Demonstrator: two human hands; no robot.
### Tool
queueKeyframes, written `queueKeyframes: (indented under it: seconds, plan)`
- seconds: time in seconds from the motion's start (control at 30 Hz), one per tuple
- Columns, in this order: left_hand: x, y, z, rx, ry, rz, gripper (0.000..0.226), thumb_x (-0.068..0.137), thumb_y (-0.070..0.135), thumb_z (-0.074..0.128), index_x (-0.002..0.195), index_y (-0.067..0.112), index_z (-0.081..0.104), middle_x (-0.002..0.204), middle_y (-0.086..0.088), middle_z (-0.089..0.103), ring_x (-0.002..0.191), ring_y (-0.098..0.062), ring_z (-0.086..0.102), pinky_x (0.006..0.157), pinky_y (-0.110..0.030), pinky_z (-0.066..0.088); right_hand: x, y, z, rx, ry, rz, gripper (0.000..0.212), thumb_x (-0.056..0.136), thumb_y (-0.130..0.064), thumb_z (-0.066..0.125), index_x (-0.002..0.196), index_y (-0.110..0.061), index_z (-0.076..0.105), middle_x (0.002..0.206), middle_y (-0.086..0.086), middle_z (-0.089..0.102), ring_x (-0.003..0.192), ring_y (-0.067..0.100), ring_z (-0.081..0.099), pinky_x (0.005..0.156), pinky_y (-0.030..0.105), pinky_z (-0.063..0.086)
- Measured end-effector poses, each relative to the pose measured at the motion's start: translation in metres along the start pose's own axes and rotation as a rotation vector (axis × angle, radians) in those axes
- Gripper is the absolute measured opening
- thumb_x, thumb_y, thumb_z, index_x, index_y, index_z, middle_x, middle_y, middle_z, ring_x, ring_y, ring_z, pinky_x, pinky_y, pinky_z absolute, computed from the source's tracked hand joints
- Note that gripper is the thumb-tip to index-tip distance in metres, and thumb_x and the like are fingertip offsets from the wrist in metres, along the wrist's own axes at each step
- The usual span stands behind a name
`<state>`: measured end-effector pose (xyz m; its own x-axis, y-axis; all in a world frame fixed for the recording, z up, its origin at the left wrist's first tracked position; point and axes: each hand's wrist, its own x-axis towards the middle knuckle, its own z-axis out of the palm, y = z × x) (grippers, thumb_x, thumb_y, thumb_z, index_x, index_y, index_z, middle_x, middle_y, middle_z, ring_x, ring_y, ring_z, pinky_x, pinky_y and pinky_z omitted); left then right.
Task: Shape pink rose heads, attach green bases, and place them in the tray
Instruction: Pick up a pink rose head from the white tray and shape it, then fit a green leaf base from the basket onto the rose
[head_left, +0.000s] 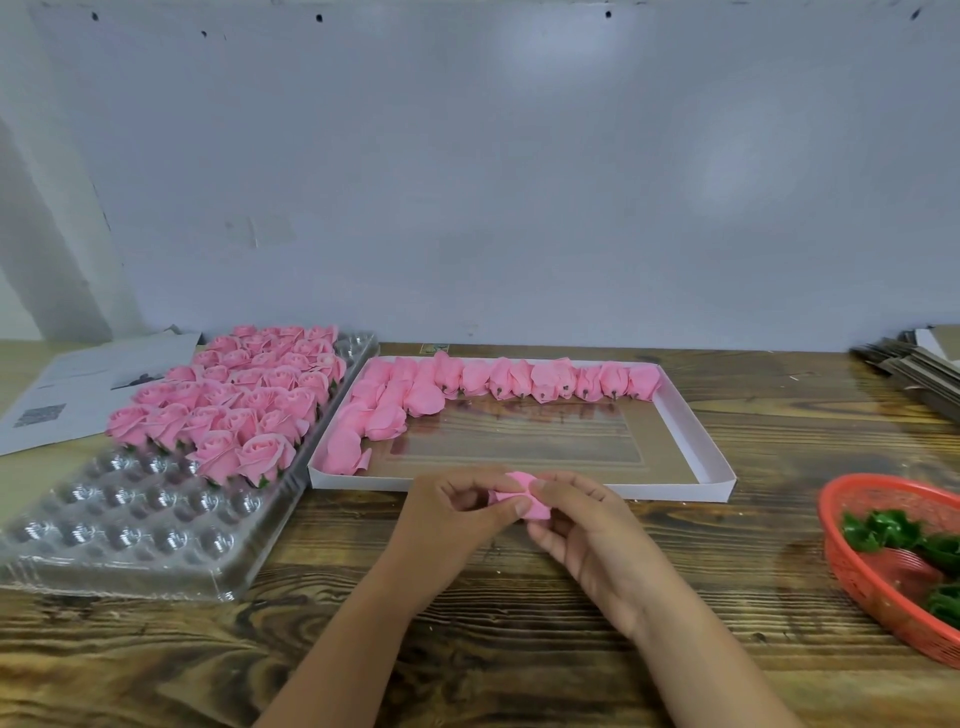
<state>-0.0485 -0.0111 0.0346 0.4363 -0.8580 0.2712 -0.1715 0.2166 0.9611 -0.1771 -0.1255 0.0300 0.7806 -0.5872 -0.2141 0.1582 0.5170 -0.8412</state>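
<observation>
I see my left hand (457, 512) and right hand (582, 525) together pinching a soft pink rose head (524, 500) above bare wood-grain table (493, 665), just short of the white box (719, 470) rim. Left, the dimpled clear tray (124, 535) holds finished roses (234, 405); right, a red basket (852, 566) edge.

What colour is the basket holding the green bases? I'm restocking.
Orange-red, a mesh plastic basket, seen in the head view at right.

Pink rose heads (228, 410) in clear tray (130, 525), green bases (883, 532) in red basket (852, 571), wood-grain table (519, 649).
</observation>
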Motion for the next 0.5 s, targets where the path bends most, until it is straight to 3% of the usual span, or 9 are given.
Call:
queueKeyframes:
  seconds: [0.1,0.2,0.3,0.4,0.43,0.5]
  plan:
    - [0.001,0.0,0.0,-0.12,0.08,-0.064,0.014,0.08,0.016,0.081,0.093,0.021,0.083,0.098,-0.006,0.08,0.096,-0.018,0.075,0.083,-0.023,0.057,-0.003,-0.004,0.003,-0.043,0.02,-0.011,0.025,0.092,-0.021,0.067,0.108,-0.002,0.073,0.089,0.009,0.071,0.073,0.013,0.064,0.066,0.024,0.058]
    - [0.003,0.0,-0.003,-0.216,0.143,-0.131,0.018,0.076,0.019,0.08,0.094,0.019,0.083,0.095,-0.009,0.079,0.089,-0.015,0.074,0.079,-0.023,0.057,-0.011,-0.016,-0.006,-0.186,0.192,-0.119,0.017,0.097,-0.023,0.061,0.103,-0.011,0.071,0.092,0.005,0.073,0.074,0.015,0.066,0.064,0.027,0.056]
    - [0.003,0.0,-0.005,-0.25,0.145,-0.176,0.02,0.077,0.021,0.079,0.096,0.02,0.083,0.094,-0.008,0.079,0.085,-0.012,0.073,0.075,-0.02,0.057,-0.026,-0.046,-0.041,-0.528,0.412,-0.372,0.011,0.094,-0.013,0.064,0.096,-0.021,0.071,0.092,0.003,0.073,0.068,0.008,0.065,0.064,0.025,0.057]
    - [0.003,-0.001,-0.004,-0.262,0.138,-0.191,0.021,0.078,0.021,0.079,0.098,0.019,0.082,0.097,-0.011,0.079,0.088,-0.015,0.073,0.077,-0.022,0.058,-0.049,-0.088,-0.106,-1.078,0.671,-0.618,0.007,0.087,-0.027,0.066,0.088,-0.033,0.069,0.082,-0.014,0.072,0.074,-0.001,0.064,0.069,0.026,0.053]
    - [0.004,-0.001,-0.004,-0.258,0.137,-0.191,0.022,0.077,0.021,0.079,0.098,0.018,0.082,0.098,-0.011,0.079,0.089,-0.016,0.073,0.079,-0.023,0.058,-0.056,-0.102,-0.135,-1.23,0.766,-0.607,0.007,0.085,-0.031,0.066,0.088,-0.038,0.067,0.08,-0.016,0.07,0.078,0.0,0.065,0.068,0.029,0.053]
    - [0.003,-0.002,-0.004,-0.257,0.127,-0.188,0.023,0.077,0.022,0.079,0.099,0.018,0.082,0.1,-0.012,0.078,0.093,-0.017,0.072,0.084,-0.026,0.059,-0.067,-0.125,-0.197,-1.337,0.819,-0.408,0.013,0.079,-0.036,0.07,0.09,-0.042,0.067,0.085,-0.01,0.071,0.084,0.016,0.069,0.068,0.038,0.056]
